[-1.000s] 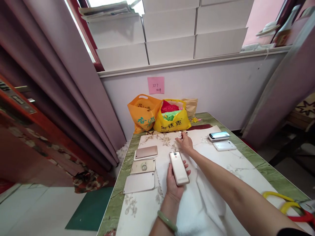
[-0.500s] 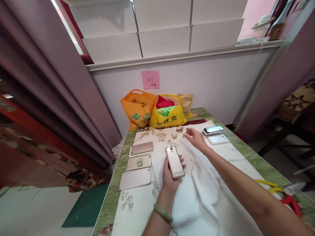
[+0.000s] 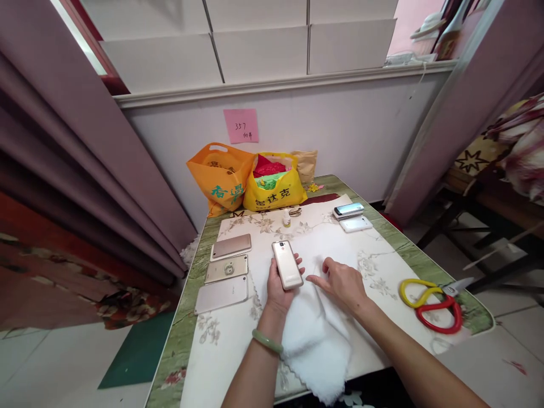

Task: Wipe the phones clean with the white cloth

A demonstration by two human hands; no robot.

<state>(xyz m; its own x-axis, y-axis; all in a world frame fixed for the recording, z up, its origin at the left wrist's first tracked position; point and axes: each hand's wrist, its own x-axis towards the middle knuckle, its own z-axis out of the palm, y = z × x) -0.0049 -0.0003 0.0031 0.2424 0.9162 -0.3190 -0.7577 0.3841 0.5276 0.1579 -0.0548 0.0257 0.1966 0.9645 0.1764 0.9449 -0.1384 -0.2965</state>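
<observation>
A gold smartphone (image 3: 288,265) lies face down in my left hand (image 3: 278,288), its camera end pointing away from me. The fingers wrap around its right edge, and a green bangle (image 3: 267,341) circles that wrist. My right hand (image 3: 343,285) hovers over or rests on a white cloth (image 3: 317,340), just right of the phone. Its thumb stretches left, apart from the bent index finger, and I see nothing held there. Whether it touches the cloth I cannot tell. Past the phone stand a small white bottle (image 3: 287,218) and a thin dark looped item (image 3: 294,212).
Several phones (image 3: 221,294) lie in a column at left. More phones (image 3: 356,223) sit at the far right. Red-and-yellow-handled scissors (image 3: 437,303) rest near the right edge. An orange bag (image 3: 221,178) and a full yellow bag (image 3: 274,195) stand against the wall.
My right hand has drawn back toward me, from beside the small bottle to over the cloth. My left hand still holds the phone. The view has shifted, bringing the scissors fully in.
</observation>
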